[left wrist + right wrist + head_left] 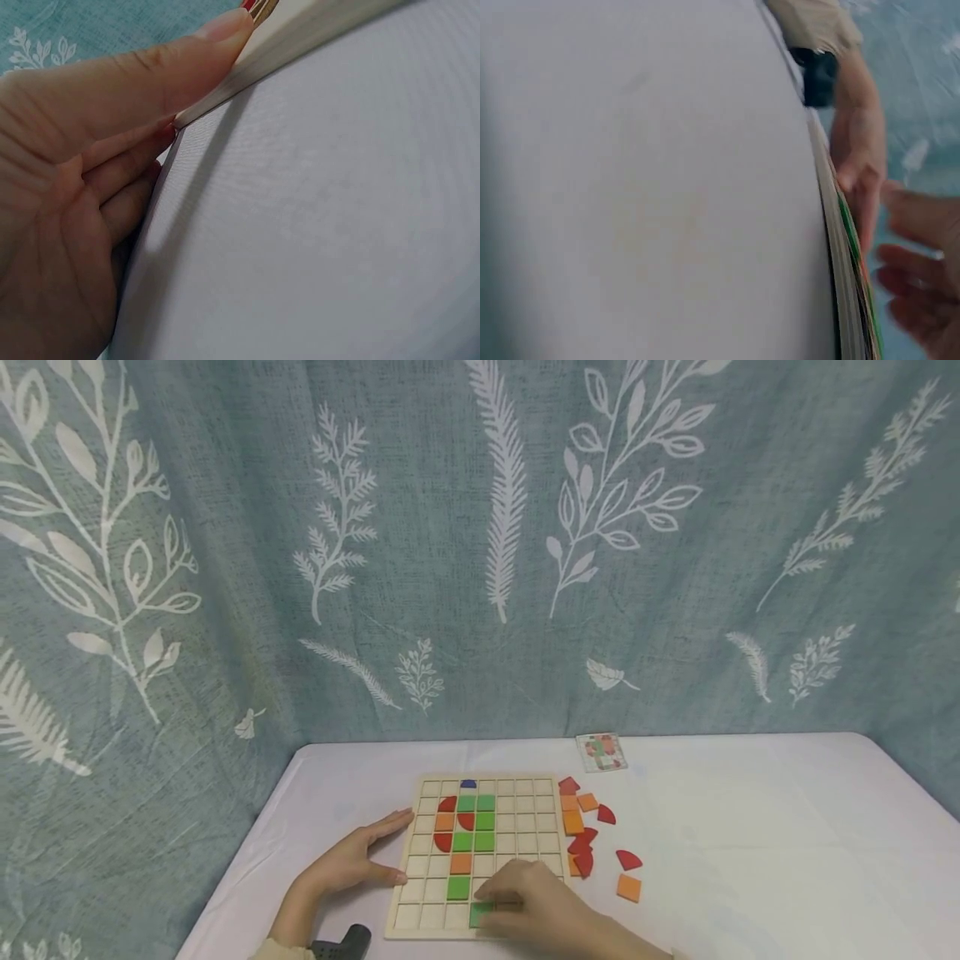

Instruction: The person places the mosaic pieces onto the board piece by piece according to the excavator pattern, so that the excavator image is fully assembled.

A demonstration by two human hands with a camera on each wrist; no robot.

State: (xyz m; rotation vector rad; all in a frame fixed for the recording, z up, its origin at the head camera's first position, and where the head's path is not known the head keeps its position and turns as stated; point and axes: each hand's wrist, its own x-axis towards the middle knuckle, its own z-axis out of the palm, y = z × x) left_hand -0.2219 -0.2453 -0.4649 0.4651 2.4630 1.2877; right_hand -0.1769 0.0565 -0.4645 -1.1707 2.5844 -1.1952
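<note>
A wooden grid board (525,843) lies on the white table, with green squares (484,822), orange squares (461,863), red quarter-circle pieces (443,842) and one blue piece (468,784) set in its cells. My left hand (348,860) rests against the board's left edge, thumb and fingers spread; the left wrist view shows its thumb (180,64) along the rim. Over the near side of the board is my right hand (532,902), blurred, its fingertips beside a green square (481,915). In the right wrist view its thumb and fingers (915,262) stand apart with nothing visible between them.
Loose orange squares (629,887) and red pieces (628,860) lie right of the board, some overlapping its edge. A small patterned card (602,752) lies near the table's back edge. A leaf-printed curtain (450,568) hangs behind. A black strap (341,943) is by my left wrist.
</note>
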